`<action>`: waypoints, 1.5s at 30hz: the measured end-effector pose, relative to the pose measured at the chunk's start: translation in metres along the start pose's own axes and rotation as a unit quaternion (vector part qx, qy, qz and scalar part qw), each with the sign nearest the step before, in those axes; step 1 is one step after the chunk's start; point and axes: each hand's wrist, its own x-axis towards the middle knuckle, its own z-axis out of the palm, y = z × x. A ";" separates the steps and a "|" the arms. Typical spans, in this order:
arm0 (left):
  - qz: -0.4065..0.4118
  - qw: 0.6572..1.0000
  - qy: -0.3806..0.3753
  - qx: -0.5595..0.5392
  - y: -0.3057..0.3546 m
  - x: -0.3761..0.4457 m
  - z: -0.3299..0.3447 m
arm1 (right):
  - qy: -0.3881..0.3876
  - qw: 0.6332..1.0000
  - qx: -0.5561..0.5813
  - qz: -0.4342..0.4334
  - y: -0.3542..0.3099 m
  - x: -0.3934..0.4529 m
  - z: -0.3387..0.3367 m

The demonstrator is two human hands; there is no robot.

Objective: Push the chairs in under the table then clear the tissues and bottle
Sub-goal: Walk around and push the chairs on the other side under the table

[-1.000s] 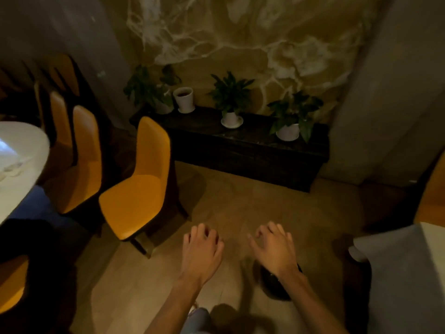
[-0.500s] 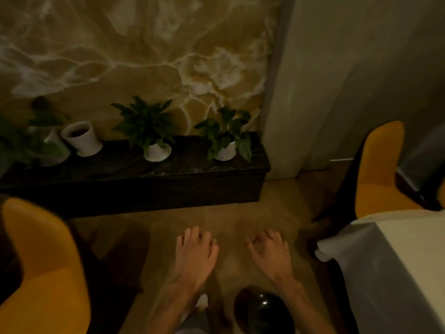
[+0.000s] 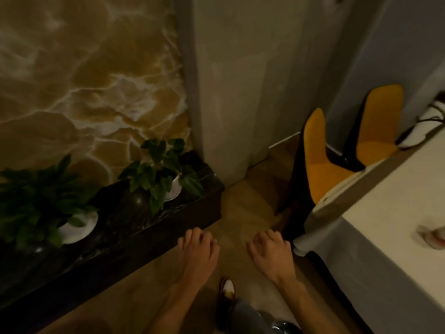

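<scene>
My hands: left hand point(image 3: 198, 255) and right hand point(image 3: 273, 257) empty, fingers loosely curled
Chairs: I count 2, near chair point(image 3: 320, 165), far chair point(image 3: 378, 126)
Table point(image 3: 395, 203): 1
Potted plants: 2, left plant point(image 3: 41, 201), right plant point(image 3: 163, 169)

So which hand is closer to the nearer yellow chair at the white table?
Right. The right hand hovers just below-left of the nearer yellow chair, by the white table corner; the left hand hangs further left, near the dark plant ledge.
</scene>
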 end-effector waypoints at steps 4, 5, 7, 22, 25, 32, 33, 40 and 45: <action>0.046 0.999 0.008 -0.010 0.008 0.082 0.021 | 0.035 0.999 0.015 0.036 0.015 0.062 0.002; 0.054 0.998 0.003 -0.015 0.012 0.105 0.027 | 0.038 0.998 0.015 0.048 0.022 0.081 0.001; 0.076 0.997 -0.007 -0.023 0.021 0.153 0.038 | 0.040 0.997 0.018 0.065 0.037 0.122 -0.002; 0.186 0.979 -0.055 -0.056 0.122 0.443 0.094 | 0.097 0.979 0.043 0.176 0.143 0.342 -0.078; 0.213 0.973 -0.063 -0.063 0.140 0.493 0.112 | 0.097 0.975 0.037 0.195 0.167 0.378 -0.084; 0.297 0.950 -0.075 -0.064 0.198 0.631 0.171 | 0.122 0.952 0.043 0.277 0.220 0.488 -0.104; 0.309 0.946 -0.078 -0.066 0.207 0.650 0.178 | 0.126 0.948 0.047 0.290 0.225 0.501 -0.108; 0.385 0.913 -0.105 -0.083 0.274 0.800 0.211 | 0.195 0.900 0.075 0.382 0.272 0.594 -0.142; 0.458 0.875 -0.124 -0.102 0.328 0.860 0.226 | 0.233 0.866 0.068 0.436 0.303 0.634 -0.157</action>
